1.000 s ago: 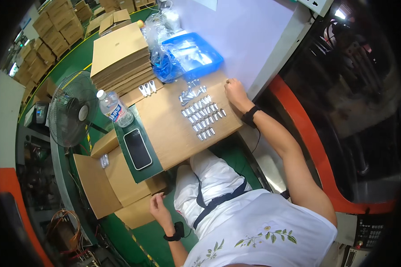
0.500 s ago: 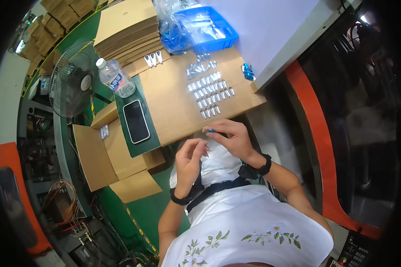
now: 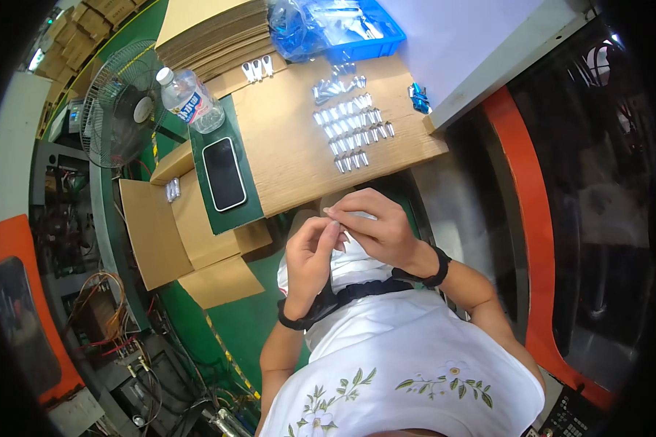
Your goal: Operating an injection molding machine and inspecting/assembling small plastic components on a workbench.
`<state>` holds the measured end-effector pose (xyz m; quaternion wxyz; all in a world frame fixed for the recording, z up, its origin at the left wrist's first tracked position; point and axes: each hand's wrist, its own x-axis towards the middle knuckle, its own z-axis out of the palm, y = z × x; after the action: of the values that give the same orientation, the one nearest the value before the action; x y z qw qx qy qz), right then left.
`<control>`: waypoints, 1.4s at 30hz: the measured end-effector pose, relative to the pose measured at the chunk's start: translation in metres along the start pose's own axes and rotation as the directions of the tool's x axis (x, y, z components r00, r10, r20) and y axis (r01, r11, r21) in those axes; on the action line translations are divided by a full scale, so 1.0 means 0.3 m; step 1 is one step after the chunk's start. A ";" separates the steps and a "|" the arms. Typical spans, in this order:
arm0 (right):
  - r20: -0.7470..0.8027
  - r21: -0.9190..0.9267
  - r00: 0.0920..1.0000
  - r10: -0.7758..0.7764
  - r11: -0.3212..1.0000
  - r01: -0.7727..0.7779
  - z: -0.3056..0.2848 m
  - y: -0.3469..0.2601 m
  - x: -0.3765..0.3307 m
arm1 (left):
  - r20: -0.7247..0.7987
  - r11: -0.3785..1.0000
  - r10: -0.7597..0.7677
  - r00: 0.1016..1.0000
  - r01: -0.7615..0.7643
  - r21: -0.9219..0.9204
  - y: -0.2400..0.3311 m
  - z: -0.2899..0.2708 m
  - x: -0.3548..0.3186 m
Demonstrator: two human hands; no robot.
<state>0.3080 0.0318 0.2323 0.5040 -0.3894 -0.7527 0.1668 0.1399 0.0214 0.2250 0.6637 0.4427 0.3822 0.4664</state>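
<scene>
Above my lap, in front of the cardboard-covered table, my left hand [image 3: 311, 251] and my right hand [image 3: 381, 227] meet at the fingertips. Both are closed in a pinch, and whatever lies between the fingers is hidden. Just beyond them, several small shiny silver tube-like pieces [image 3: 356, 136] stand in rows on the cardboard sheet [image 3: 280, 138]. Behind the rows lies a loose group of clear or silvery pieces [image 3: 332, 90]. A little heap of blue pieces [image 3: 418, 97] sits at the table's right edge. Three white-and-silver pieces [image 3: 257, 70] lie side by side farther back on the left.
A blue bin [image 3: 372, 48] with plastic bags stands at the back, beside stacked cardboard [image 3: 215, 45]. Left of the sheet are a phone [image 3: 224, 175] and a clear bottle [image 3: 193, 102]. An open carton [image 3: 153, 240] and a fan [image 3: 124, 109] stand farther left. An orange-edged machine [image 3: 528, 218] flanks my right.
My fingertips have come together; the small blue piece seen in my right fingers is now hidden. The view has shifted, so the table sits higher in it.
</scene>
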 end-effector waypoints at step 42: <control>0.282 0.319 0.896 0.344 0.847 -0.426 -0.010 -0.024 -0.015 | 0.013 1.000 -0.006 1.000 0.006 -0.006 -0.012 -0.095 0.010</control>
<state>0.3083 0.0233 0.2354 0.4404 -0.4100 -0.6629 0.4455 0.1156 0.0301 0.2123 0.6689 0.4425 0.3779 0.4626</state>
